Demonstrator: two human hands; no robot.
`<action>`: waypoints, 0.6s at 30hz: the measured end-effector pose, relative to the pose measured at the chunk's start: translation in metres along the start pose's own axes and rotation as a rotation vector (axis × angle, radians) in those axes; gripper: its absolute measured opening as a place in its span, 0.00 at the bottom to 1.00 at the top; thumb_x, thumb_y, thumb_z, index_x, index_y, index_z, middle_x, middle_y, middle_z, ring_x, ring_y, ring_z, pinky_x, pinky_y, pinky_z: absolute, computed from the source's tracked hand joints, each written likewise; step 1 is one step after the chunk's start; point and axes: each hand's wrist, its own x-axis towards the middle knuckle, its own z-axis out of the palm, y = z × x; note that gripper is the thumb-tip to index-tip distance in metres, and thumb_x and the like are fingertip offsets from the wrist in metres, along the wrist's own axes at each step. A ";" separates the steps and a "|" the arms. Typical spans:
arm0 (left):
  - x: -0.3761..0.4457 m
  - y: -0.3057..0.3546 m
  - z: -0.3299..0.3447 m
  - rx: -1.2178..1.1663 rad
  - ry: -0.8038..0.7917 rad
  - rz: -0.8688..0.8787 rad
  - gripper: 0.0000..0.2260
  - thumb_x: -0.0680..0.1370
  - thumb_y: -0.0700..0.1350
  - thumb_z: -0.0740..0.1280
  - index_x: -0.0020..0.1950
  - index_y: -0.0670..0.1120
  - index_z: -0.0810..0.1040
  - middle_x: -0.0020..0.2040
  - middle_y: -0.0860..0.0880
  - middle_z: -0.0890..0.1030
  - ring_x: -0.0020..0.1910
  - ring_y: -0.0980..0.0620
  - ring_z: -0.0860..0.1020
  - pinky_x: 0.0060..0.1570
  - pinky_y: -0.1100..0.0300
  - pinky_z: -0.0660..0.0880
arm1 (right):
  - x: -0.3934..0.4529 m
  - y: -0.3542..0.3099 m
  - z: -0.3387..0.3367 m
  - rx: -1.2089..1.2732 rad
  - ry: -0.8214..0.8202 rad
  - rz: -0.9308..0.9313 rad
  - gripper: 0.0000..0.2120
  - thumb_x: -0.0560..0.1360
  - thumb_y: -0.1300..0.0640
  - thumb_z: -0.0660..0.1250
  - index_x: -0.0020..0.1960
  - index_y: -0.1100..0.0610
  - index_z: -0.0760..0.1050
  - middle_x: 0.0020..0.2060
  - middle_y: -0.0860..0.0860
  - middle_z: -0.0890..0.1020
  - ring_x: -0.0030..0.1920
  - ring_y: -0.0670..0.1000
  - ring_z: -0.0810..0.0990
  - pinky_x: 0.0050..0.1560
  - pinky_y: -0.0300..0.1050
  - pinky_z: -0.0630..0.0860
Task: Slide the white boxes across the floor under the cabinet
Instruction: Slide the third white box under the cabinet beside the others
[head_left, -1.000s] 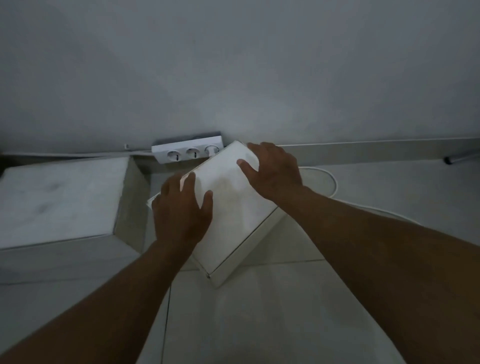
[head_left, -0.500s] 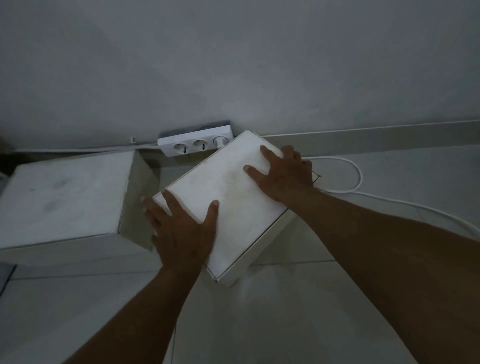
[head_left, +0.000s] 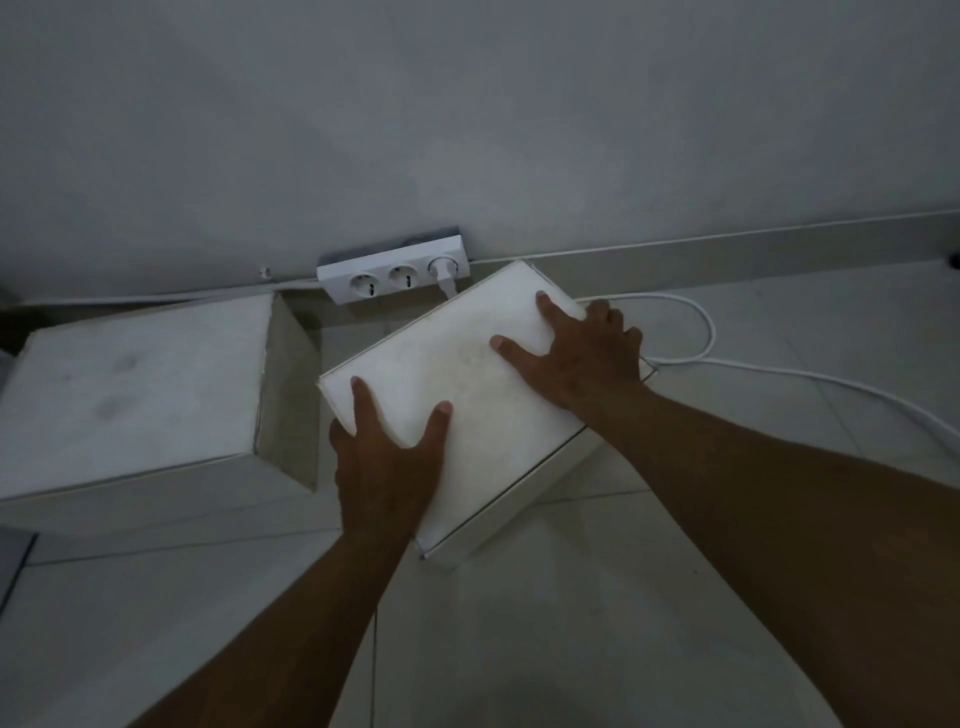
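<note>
though angled, box (head_left: 467, 374) beside power strip (head_left: 393, 274)

Left white box (head_left: 135, 395) clipped by frame's left edge. Left hand (head_left: 387, 467) hides the angled box's (head_left: 467, 379) near-left edge; right hand (head_left: 576, 358) covers its right corner. Cable (head_left: 779, 371) runs off frame right. Dark object (head_left: 955, 258) at right edge: unidentifiable.

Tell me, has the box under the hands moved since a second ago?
Yes. The white box has shifted right relative to the power strip: its far corner, once below the sockets, now lies beyond the strip's right end.
</note>
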 end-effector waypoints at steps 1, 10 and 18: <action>-0.001 -0.002 -0.002 0.000 -0.010 0.020 0.45 0.70 0.70 0.65 0.79 0.58 0.46 0.75 0.40 0.60 0.70 0.36 0.66 0.63 0.41 0.68 | -0.006 0.001 -0.001 0.001 0.007 0.016 0.46 0.63 0.16 0.45 0.75 0.38 0.58 0.67 0.61 0.68 0.65 0.63 0.67 0.64 0.62 0.61; -0.022 -0.029 -0.026 -0.012 -0.115 0.197 0.41 0.70 0.71 0.65 0.78 0.63 0.52 0.76 0.43 0.59 0.72 0.39 0.64 0.66 0.44 0.66 | -0.086 0.000 -0.017 0.004 0.111 0.225 0.48 0.61 0.15 0.46 0.75 0.38 0.57 0.63 0.61 0.69 0.64 0.64 0.68 0.61 0.63 0.64; -0.046 -0.043 -0.095 -0.002 -0.196 0.376 0.42 0.67 0.75 0.63 0.77 0.66 0.51 0.76 0.41 0.60 0.73 0.38 0.63 0.68 0.44 0.64 | -0.188 -0.040 -0.057 0.007 0.245 0.406 0.47 0.64 0.16 0.45 0.76 0.38 0.55 0.66 0.61 0.67 0.66 0.63 0.65 0.62 0.63 0.63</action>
